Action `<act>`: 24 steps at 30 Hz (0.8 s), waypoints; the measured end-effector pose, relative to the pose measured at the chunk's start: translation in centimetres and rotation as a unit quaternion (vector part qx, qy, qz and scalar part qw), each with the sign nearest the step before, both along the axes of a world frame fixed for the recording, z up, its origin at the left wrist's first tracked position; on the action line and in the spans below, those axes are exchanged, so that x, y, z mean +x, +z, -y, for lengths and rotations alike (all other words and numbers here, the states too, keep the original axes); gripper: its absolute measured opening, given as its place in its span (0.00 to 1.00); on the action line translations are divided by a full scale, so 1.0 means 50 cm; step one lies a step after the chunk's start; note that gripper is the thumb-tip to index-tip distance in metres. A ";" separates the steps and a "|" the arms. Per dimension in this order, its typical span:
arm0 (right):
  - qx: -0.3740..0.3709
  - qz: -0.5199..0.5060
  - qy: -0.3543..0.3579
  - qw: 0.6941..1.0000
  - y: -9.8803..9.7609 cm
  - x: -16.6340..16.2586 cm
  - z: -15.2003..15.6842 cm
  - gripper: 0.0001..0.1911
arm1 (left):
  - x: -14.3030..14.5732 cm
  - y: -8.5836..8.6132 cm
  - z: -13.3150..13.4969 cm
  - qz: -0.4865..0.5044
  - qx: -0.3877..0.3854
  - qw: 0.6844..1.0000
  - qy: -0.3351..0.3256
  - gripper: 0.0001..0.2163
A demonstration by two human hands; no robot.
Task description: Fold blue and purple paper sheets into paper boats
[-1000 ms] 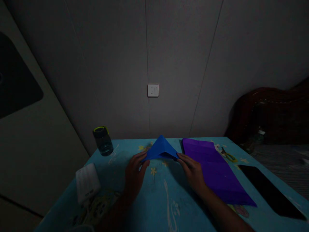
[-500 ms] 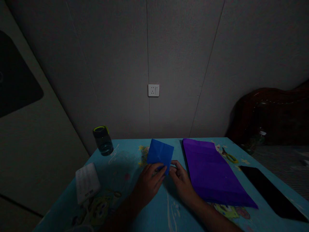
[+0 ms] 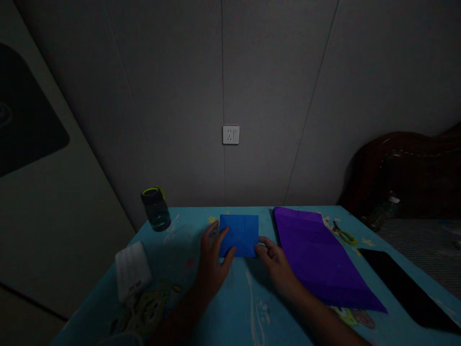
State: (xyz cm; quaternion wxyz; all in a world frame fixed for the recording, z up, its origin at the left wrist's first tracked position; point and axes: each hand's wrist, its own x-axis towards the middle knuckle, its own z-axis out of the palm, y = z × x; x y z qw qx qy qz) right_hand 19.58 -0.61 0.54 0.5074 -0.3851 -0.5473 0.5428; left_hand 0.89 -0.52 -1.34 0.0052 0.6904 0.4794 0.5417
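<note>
Tabletop [image 3: 234, 302]: blue paper [image 3: 245, 235] between hands [image 3: 211, 264] [image 3: 278, 269]

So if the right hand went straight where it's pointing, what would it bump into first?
Most likely the blue paper. The right hand points toward its right edge, with fingertips right beside that edge. The picture is dim, so whether they touch is hard to tell.

No readable text, labels, brands, numbers

The single camera sits on this person's head, looking forward and down across the counter [image 3: 236, 300], which is near, to the wall [image 3: 180, 96].
</note>
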 end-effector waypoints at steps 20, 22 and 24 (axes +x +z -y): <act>0.181 0.216 0.069 0.957 0.006 0.076 -0.008 0.35 | -0.012 0.047 -0.001 0.323 -0.336 0.872 -0.149 0.27; 0.200 0.249 0.094 0.943 0.010 0.084 -0.011 0.30 | -0.010 0.044 0.000 0.318 -0.345 0.869 -0.157 0.27; 0.216 0.260 0.121 0.934 0.015 0.084 -0.012 0.24 | -0.009 0.039 0.000 0.302 -0.349 0.872 -0.163 0.26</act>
